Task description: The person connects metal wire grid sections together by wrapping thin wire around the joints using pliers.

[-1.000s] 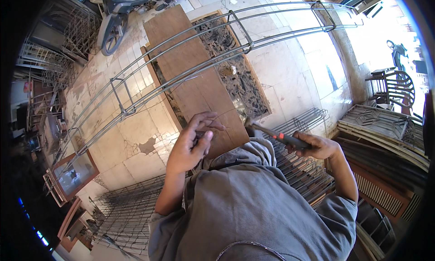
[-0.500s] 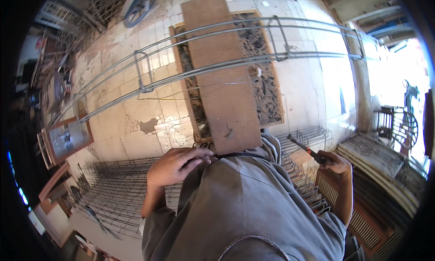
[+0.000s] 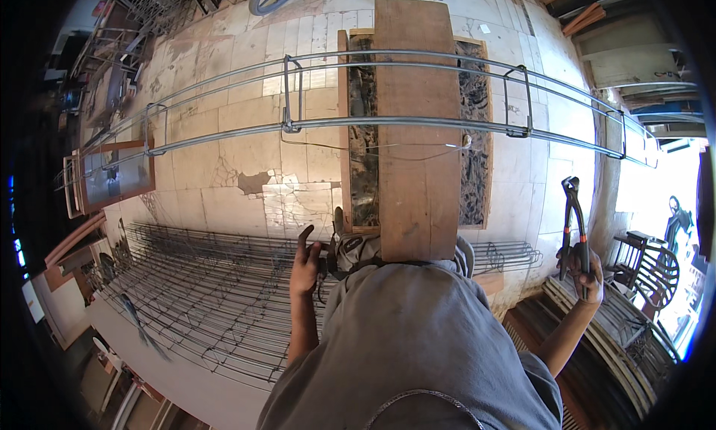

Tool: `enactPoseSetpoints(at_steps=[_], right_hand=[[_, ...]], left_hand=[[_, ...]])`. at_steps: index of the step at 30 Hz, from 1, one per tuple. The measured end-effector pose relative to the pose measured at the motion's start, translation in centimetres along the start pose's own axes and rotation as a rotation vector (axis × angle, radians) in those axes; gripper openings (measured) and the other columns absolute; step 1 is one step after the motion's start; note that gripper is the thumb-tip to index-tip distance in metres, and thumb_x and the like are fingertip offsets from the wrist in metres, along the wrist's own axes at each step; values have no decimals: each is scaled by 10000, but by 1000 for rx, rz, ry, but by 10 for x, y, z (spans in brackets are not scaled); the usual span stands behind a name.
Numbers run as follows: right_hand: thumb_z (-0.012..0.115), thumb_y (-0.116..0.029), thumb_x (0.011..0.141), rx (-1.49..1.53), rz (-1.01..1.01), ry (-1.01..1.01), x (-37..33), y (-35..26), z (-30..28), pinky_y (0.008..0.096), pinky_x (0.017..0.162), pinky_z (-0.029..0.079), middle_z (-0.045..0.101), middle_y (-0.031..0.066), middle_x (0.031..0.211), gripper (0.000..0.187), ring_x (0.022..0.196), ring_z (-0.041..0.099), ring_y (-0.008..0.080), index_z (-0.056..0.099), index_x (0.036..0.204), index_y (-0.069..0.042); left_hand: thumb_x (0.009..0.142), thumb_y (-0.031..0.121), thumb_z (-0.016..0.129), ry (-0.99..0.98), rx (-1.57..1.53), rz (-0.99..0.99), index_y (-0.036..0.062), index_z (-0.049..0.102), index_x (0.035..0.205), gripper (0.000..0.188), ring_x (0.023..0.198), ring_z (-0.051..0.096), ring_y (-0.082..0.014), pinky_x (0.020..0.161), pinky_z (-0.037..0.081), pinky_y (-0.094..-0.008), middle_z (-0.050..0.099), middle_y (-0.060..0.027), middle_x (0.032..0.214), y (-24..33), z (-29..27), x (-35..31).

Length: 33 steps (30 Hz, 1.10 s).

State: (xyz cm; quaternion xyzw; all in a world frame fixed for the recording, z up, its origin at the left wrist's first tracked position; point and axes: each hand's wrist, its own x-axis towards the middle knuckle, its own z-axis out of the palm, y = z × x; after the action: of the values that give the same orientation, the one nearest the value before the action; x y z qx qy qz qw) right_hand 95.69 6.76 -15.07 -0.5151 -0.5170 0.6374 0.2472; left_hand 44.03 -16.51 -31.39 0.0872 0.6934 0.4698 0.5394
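Observation:
My right hand (image 3: 586, 275) is wrapped round the handles of dark end-cutting pincers with orange marks (image 3: 571, 206), held upright with the jaws up. Beside my lap on the left, my left hand (image 3: 304, 270) has a finger raised apart from the others, and nothing shows in it. In front of me a long rebar cage (image 3: 418, 121) runs from left to right above a brown wooden plank (image 3: 418, 191). Rectangular stirrups (image 3: 292, 94) join its rods. A thin wire (image 3: 339, 144) hangs from the cage near one stirrup and crosses the plank.
Under the plank lies a wooden-framed dark panel (image 3: 474, 109). Stacked rebar cages (image 3: 216, 281) lie to my left. At the right are a wooden chair (image 3: 649, 270) and stacked long frames (image 3: 608, 340). The tiled floor (image 3: 246, 146) is cracked and broken in one spot.
My right hand has moved outward and turned the pincers upright. My left hand has turned, its finger now raised. The view has swung, so plank and cage sit differently in it.

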Motion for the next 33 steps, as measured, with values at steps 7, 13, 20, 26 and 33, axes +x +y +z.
enactPoseSetpoints(at_steps=[7,13,20,26,33], right_hand=[[712,-465,705,-35,-109,-60,-6,-20,17,352,685,455,500,84,756,482,781,572,259,473,720,-47],[698,-496,711,-89,-138,22,-21,-17,29,338,671,434,535,96,808,514,818,576,240,531,797,-17],[663,-141,664,-909,-239,299,-5,-73,43,411,862,452,612,154,1035,235,1003,559,301,581,832,0],[625,-68,569,-1532,-145,-40,44,-133,74,474,982,441,583,160,1183,373,1127,487,394,621,930,27],[715,-80,615,-1984,-9,-6,33,-174,93,474,1041,433,564,57,1287,456,1215,465,336,655,1066,-53]], left_hand=[[1050,230,387,164,444,271,-10,561,1220,341,381,439,-99,349,354,-281,475,-19,617,-12,23,101],[1050,209,375,92,419,265,22,307,1419,420,381,530,-170,365,426,-327,538,-76,620,79,102,134],[792,-66,483,-385,1110,739,-43,375,1405,623,959,569,-519,864,494,-508,593,-331,1125,11,95,200],[773,-85,533,-289,1102,794,-50,387,1392,637,1186,483,-468,1002,430,-476,487,-324,1303,6,91,197],[883,76,635,-66,865,969,-2,479,1325,474,1148,497,-449,966,434,-472,506,-270,1257,73,125,136]])
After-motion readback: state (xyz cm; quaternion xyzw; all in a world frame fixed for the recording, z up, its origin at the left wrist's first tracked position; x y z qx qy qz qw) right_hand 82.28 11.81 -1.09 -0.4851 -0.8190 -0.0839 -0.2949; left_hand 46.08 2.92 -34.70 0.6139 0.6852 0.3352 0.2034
